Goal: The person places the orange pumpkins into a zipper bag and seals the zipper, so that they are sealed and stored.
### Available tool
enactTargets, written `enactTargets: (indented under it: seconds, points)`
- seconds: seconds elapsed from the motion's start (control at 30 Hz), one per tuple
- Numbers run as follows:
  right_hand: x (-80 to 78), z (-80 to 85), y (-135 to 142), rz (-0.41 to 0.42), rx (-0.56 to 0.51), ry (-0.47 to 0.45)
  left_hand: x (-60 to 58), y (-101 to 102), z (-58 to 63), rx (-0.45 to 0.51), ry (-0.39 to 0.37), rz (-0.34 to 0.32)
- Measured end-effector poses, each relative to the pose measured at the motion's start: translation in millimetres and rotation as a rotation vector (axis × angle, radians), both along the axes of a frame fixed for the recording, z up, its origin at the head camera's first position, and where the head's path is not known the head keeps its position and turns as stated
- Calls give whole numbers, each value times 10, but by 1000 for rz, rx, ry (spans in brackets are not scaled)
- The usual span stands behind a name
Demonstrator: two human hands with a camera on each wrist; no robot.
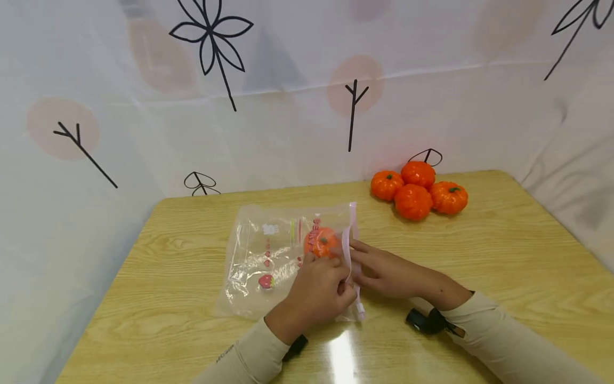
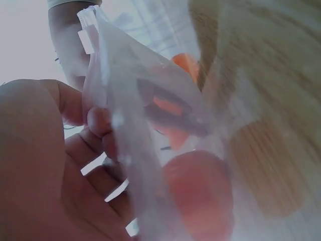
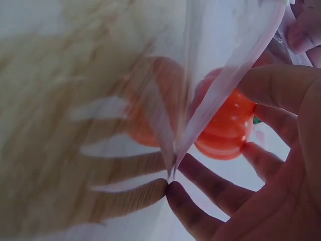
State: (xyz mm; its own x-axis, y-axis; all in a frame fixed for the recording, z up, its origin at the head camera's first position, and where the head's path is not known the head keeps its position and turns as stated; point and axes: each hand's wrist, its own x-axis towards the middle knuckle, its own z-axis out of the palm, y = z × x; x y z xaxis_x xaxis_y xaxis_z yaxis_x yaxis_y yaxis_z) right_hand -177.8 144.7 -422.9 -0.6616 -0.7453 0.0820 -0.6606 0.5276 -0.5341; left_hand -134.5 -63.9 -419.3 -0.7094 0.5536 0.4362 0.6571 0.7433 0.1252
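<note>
A clear zip bag [image 1: 283,224] printed with strawberries lies flat on the table, its pink-edged mouth facing right. My left hand [image 1: 318,290] pinches the bag's mouth edge between thumb and finger, as the left wrist view shows. Through the film I see a small orange pumpkin [image 1: 320,240] just inside the mouth. My right hand [image 1: 388,269] reaches into the mouth from the right. In the right wrist view its thumb and fingertips hold the pumpkin [image 3: 225,125], while its other fingers lie by the lower corner of the opening.
Several more orange pumpkins [image 1: 413,202] sit clustered at the back right of the wooden table [image 1: 168,256]. A patterned white cloth [image 1: 288,133] hangs behind the table. A pale slider [image 1: 361,310] sits at the near end of the bag's mouth.
</note>
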Motion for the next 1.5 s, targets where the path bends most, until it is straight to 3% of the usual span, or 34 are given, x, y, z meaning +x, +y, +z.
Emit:
enactTargets:
  seconds: [0.3,0.57,0.83,1.07,1.33,1.5]
  points:
    - [-7,21,-36,8,2,-33,-16,8,22,13,27,-24]
    - [-25,52,-43,-16,-46,-31,-30,1,17,5,-15,1]
    - [-107,119,-7,-138,-126,-38,-19,-13,23,-16,-31,16]
    - [-171,201,140,-318,-63,111,-5,-9,-2,-23,-77,17]
    - [-301,255,345,-448,25,327,-5,-3,0,-19,-80,21]
    - [-358,267,471,-529,60,361,3,2,0,-19,-91,19]
